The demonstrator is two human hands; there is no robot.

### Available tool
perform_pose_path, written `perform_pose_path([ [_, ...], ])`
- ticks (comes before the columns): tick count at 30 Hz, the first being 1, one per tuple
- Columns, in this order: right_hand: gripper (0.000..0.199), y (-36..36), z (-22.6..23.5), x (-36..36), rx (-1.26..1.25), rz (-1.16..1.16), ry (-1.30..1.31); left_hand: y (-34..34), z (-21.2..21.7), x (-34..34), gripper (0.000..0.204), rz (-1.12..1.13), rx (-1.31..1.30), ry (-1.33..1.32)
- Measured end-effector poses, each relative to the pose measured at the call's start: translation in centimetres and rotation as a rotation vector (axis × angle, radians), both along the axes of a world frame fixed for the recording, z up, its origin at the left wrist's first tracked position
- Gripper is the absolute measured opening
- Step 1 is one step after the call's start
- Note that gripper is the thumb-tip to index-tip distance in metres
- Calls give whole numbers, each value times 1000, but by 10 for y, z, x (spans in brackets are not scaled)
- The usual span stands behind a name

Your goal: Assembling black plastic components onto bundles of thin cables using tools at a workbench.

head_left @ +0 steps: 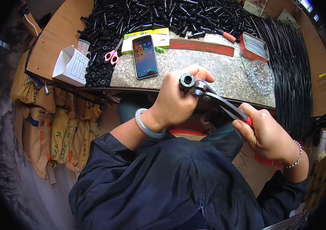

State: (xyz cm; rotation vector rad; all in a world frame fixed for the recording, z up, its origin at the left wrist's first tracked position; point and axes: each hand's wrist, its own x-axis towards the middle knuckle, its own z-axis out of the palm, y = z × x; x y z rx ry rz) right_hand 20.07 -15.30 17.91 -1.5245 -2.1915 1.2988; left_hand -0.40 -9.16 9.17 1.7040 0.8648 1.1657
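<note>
My left hand [172, 100], a pale bangle at its wrist, is closed round a dark tubular part [187, 80]. The round open end of the part points up toward me; its lower length is hidden in the fingers. From the right, my right hand [265, 134] grips a pair of pliers [224, 102] by the red handles. The plier jaws are right beside the tube, near my left thumb and fingers. Whether they pinch anything small there cannot be made out. Both hands are raised over the table's near edge.
A phone [145, 57] leans on a yellow box [162, 37]. Pink-handled scissors [112, 56] and a white carton [71, 65] stand left. Black parts [151, 15] heap at the back. Right are a red tin [254, 46], a clear dish [260, 78] and long black rods [291, 76].
</note>
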Motion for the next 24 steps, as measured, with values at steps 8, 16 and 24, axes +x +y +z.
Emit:
perform_pose_path([
  [8, 24, 3, -29, 2, 149, -63, 27, 6, 26, -6, 24, 24, -176, -39],
  [16, 40, 31, -167, 41, 712, -313, -531, -35, -52, 6, 31, 104, -39, -76],
  [24, 52, 37, -179, 37, 1004, -344, -676, -53, -176, -6, 40, 166, 170, 152],
])
